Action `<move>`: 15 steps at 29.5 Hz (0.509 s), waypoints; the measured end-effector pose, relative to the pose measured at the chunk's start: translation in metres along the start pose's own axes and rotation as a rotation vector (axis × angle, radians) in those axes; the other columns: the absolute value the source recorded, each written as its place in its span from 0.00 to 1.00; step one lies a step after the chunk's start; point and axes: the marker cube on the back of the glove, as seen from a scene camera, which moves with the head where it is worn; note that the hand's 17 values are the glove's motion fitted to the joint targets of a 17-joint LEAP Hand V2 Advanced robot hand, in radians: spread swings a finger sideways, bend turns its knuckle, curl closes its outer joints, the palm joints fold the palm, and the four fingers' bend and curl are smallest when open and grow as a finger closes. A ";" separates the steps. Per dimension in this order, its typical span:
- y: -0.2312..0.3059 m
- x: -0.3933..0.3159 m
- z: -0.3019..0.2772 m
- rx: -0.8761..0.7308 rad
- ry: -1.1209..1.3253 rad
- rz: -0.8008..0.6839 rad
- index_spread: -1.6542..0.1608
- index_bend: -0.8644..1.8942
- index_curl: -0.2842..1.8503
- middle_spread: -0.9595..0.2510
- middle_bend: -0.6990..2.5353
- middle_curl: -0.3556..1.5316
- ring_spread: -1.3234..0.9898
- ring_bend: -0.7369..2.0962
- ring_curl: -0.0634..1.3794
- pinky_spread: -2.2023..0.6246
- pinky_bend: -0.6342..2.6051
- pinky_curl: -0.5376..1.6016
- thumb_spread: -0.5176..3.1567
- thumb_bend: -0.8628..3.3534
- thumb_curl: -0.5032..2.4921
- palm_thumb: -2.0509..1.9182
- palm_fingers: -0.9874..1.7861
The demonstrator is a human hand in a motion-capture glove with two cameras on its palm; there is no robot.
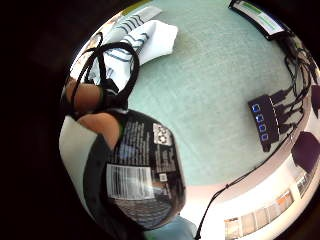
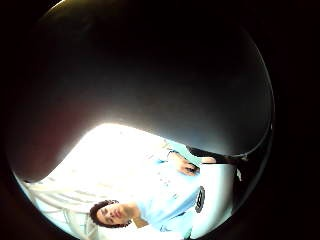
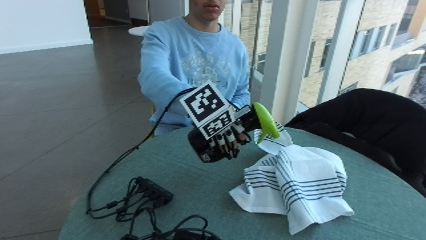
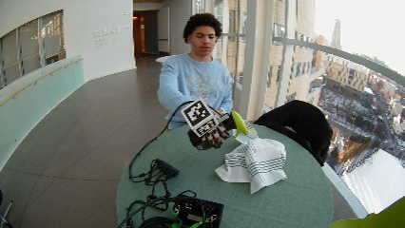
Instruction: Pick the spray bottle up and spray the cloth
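- Above bench (image 3: 200, 195), just beside cloth (image 3: 296, 187): right hand (image 3: 223, 135) up off surface, fingers (image 3: 226, 144) curled round bottle (image 3: 203, 147), gripping it.
- Bottle: dark body w/ printed label, tipped roughly sideways, green spray head (image 3: 265, 120) pointing toward cloth; fills much of little-finger palm view (image 1: 137, 172), so close against palm.
- Cloth: white w/ dark stripes, crumpled in heap on bench, just below and beside nozzle, not touching bottle as far as visible.
- Cable cluster and hub (image 3: 154, 190) on bench, well apart from cloth.
- Step, prob.: pick-up done, aiming phase; no spray visible.
- Next, prob.: keep nozzle lined up on cloth, get a finger on trigger and squeeze; trigger position hidden behind hand, can't tell if finger already there.
- Risk: nozzle close to cloth edge, may mist bench instead if angle off.
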 end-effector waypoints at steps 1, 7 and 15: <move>0.000 0.000 0.001 -0.001 -0.001 0.000 0.78 0.36 0.31 0.71 0.29 0.43 0.55 0.41 0.31 0.81 0.28 0.42 0.32 0.20 0.40 0.77 0.75; 0.002 -0.004 0.002 -0.001 -0.004 -0.012 0.78 0.36 0.31 0.71 0.29 0.43 0.56 0.41 0.31 0.81 0.28 0.42 0.32 0.20 0.40 0.77 0.75; 0.012 -0.012 0.002 0.035 -0.064 -0.075 0.78 0.36 0.31 0.71 0.28 0.43 0.56 0.42 0.31 0.81 0.28 0.43 0.32 0.20 0.40 0.77 0.76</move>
